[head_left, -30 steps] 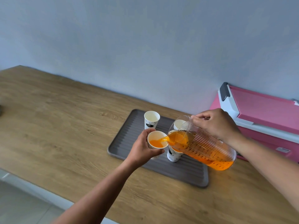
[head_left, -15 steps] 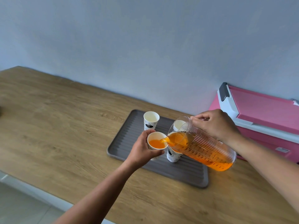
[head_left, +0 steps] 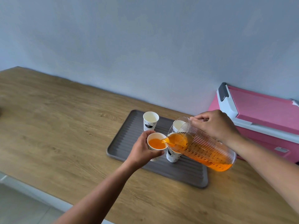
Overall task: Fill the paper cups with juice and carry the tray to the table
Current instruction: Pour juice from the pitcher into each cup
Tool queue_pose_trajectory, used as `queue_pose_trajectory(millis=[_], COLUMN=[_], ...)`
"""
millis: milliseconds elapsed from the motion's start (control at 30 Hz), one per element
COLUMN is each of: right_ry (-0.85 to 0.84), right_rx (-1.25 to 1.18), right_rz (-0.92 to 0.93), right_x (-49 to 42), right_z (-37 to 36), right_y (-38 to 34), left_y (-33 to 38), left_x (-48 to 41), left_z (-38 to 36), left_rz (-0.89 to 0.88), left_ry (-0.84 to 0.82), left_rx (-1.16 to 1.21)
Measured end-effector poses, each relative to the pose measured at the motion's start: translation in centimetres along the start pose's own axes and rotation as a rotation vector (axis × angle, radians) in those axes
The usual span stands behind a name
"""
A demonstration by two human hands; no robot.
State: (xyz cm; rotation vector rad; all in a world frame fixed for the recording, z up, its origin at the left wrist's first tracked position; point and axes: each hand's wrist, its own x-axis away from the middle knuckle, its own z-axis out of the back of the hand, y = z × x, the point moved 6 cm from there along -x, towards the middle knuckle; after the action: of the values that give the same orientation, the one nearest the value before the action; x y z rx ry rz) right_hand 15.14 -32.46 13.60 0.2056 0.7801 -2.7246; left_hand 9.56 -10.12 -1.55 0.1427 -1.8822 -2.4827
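Observation:
A grey ribbed tray (head_left: 182,173) lies on the wooden counter. My left hand (head_left: 140,149) grips a white paper cup (head_left: 156,143) over the tray, and orange juice fills much of it. My right hand (head_left: 215,125) holds a clear ribbed pitcher (head_left: 203,149) tilted to the left, with juice running from its spout into that cup. An empty cup (head_left: 150,121) stands at the tray's far left. Another cup (head_left: 177,125) stands behind the pitcher, partly hidden. A third cup (head_left: 172,156) stands under the spout, its top hidden.
A pink and white cooler box (head_left: 262,117) sits against the wall at the right, close behind my right hand. The wooden counter (head_left: 56,126) stretches far to the left, with its front edge (head_left: 40,194) near me. A pale wall runs behind.
The juice level in the held cup has risen while the pitcher keeps pouring. Both hands have stayed almost still.

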Motion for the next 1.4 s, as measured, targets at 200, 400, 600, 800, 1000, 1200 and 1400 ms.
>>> queue_pose_trajectory(millis=[200,400,600,800,1000,1200,1400], right_ry=[-0.009,-0.012,-0.016,-0.015,-0.020,0.009,0.077], right_rx=[0.001,0.007,0.017,0.019,0.028,-0.048,-0.216], right_rz=[0.000,0.007,0.005,-0.010,-0.008,-0.044,-0.132], right_x=[0.1,0.2,0.4,0.5,0.6,0.7,0.5], right_z=[-0.1,0.0,-0.1,0.0,-0.1,0.0,0.4], right_y=[-0.1,-0.2,-0.3,-0.4,-0.6,-0.2,1.4], left_y=[0.0,0.3,0.2,0.0,-0.1,0.0,1.0], left_x=[0.0,0.1,0.2,0.2,0.3,0.2,-0.7], left_z=[-0.1,-0.1,-0.1,-0.2,-0.2,0.1,0.9], left_rz=[-0.001,-0.012,-0.009,-0.008,-0.010,-0.010,-0.031], left_ry=[-0.002,0.001,0.000,-0.008,-0.009,0.005,0.018], left_rx=[-0.008,-0.022,-0.038,-0.024,-0.027,-0.027,-0.019])
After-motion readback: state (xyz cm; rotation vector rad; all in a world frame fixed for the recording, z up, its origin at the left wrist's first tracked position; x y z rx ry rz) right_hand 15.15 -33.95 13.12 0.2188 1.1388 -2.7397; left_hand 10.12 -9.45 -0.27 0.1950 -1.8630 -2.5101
